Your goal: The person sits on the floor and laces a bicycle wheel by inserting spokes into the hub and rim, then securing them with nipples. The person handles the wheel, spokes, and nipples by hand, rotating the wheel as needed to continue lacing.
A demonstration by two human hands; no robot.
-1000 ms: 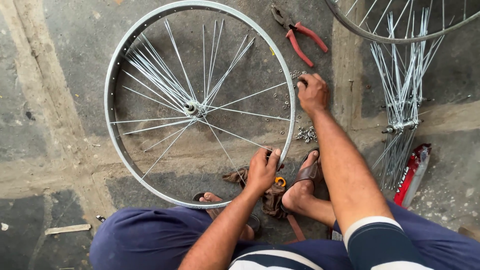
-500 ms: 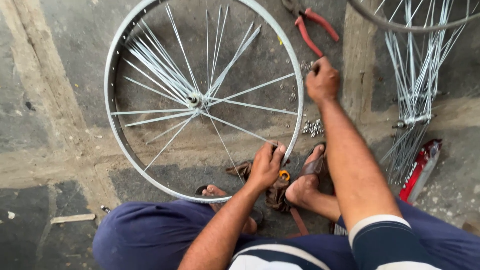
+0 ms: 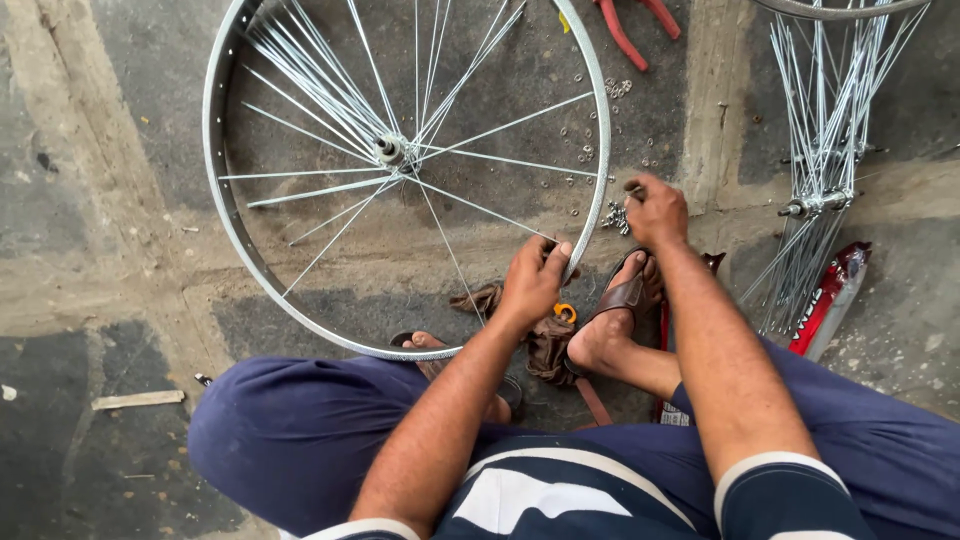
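A silver bicycle wheel rim (image 3: 215, 190) lies flat on the concrete floor, its thin spokes running to the hub (image 3: 390, 150). My left hand (image 3: 535, 285) grips the rim's near right edge, where one spoke meets it. My right hand (image 3: 655, 210) is just outside the rim, with its fingers curled down onto a small pile of metal spoke nipples (image 3: 612, 216). Whether it has one pinched is hidden. More nipples (image 3: 585, 150) are scattered inside the rim.
Red-handled pliers (image 3: 635, 25) lie beyond the rim. A second hub with a loose bundle of spokes (image 3: 825, 150) stands to the right, beside a red packet (image 3: 825, 300). A brown rag (image 3: 545, 345) and my sandalled foot (image 3: 620, 300) are under the hands. A wood scrap (image 3: 135, 400) lies at left.
My right hand has left the rim's right side and come down to the nipple pile. The left hand stays on the rim. The view has shifted closer.
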